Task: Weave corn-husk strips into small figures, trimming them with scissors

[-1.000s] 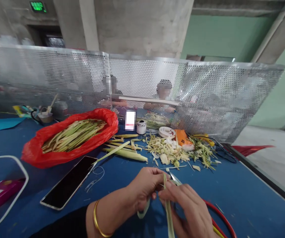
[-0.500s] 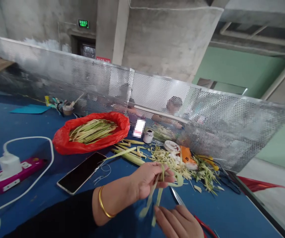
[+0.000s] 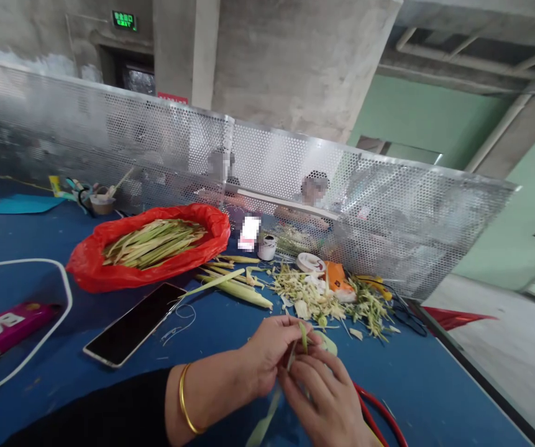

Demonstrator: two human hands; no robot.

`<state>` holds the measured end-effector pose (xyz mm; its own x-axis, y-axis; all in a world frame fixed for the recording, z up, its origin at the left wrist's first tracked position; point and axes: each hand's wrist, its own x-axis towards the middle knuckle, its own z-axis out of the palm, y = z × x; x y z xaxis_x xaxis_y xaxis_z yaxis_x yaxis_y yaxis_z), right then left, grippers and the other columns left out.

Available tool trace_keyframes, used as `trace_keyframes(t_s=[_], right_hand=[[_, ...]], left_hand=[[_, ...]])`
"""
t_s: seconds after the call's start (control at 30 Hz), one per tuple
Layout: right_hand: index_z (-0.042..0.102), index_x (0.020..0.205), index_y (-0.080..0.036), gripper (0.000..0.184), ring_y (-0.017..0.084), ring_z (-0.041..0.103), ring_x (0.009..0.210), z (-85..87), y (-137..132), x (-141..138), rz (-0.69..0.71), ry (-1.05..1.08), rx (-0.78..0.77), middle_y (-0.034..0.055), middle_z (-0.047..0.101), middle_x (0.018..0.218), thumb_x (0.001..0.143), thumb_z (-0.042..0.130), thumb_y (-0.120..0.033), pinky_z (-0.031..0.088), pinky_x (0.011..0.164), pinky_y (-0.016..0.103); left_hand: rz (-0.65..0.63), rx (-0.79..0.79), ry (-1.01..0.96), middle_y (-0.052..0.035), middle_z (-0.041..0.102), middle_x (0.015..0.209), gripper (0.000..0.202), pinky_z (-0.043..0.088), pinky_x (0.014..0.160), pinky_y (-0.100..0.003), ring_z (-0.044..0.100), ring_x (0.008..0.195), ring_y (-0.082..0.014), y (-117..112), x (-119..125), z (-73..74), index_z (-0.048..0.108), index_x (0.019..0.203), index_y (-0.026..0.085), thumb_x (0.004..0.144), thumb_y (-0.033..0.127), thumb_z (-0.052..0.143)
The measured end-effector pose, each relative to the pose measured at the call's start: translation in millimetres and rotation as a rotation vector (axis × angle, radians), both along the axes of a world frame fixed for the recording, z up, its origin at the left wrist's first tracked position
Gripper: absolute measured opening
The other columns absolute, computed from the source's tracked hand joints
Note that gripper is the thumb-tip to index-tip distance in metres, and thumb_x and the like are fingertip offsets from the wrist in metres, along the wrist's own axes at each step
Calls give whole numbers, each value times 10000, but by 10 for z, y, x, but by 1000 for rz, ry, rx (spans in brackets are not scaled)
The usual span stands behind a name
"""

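Note:
My left hand (image 3: 269, 354), with a gold bangle on the wrist, pinches pale green leaf strips (image 3: 303, 335) that stick up between its fingers. My right hand (image 3: 325, 397) comes in from below and closes its fingertips on the same strips; a loose strip end (image 3: 261, 425) hangs down under the hands. Both hands meet above the blue table (image 3: 435, 385). A red-handled tool (image 3: 381, 413) lies on the table under my right hand.
A red bag (image 3: 94, 273) full of green strips sits at back left, with a phone (image 3: 134, 323) in front of it. Loose stalks (image 3: 237, 288), a heap of trimmings (image 3: 327, 298), a tape roll (image 3: 311, 262), a pink power strip (image 3: 4, 329) with a white cable. Perforated metal screen (image 3: 388, 211) behind, people beyond it.
My right hand rose from below and took hold of the strips at my left hand. The view swung slightly right and down.

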<state>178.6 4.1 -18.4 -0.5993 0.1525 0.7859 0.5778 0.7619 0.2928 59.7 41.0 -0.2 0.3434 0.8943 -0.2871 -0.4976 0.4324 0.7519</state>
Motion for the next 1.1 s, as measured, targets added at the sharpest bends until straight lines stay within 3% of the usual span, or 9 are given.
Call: trace_keyframes(t_s=[0.1,0.23,0.37,0.5,0.6,0.87,1.1], right_hand=[[620,913,-193,159,174,628,766,44,13,91,27,269,-240,54,657,807,897,489,-104,488,724,290],[556,830,-218,121,169,610,699,69,78,176,-131,575,-533,35,622,761,926,484,-209,479,623,252],[544,813,-224,207,154,549,543,38,117,212,-279,587,-721,-3,603,650,939,450,-359,422,510,230],[488,804,-235,270,132,456,443,1,138,201,-316,604,-899,-40,550,573,931,416,-462,363,438,215],[450,748,-237,332,138,464,473,2,163,161,-339,711,-1008,-34,542,568,925,385,-511,367,451,216],[502,767,-221,316,147,527,576,48,181,116,-192,954,-1157,-15,575,634,886,480,-513,414,541,229],[525,714,-188,340,105,518,433,96,232,79,164,1271,-1634,-32,581,557,744,668,-495,403,434,207]], left_hand=[[29,65,76,-55,690,691,158,450,523,-199,594,533,-97,17,-20,10,615,732,114,721,241,709],[61,105,144,-55,695,722,207,479,519,-221,617,519,-112,13,-42,50,569,753,134,702,258,726],[80,117,198,-46,686,710,191,483,495,-220,615,498,-110,3,-44,66,551,746,139,709,244,706],[50,121,233,-33,668,671,188,477,470,-214,609,486,-112,-2,-44,78,558,747,142,699,248,705],[3,83,230,-34,668,668,210,457,443,-198,609,482,-113,-1,-59,99,555,759,148,689,271,710],[-118,117,240,-64,694,715,289,456,432,-180,619,503,-116,0,-96,133,572,791,141,667,343,738],[-107,131,246,-63,692,696,137,458,419,-168,626,500,-116,28,-126,147,607,834,126,770,240,645]])
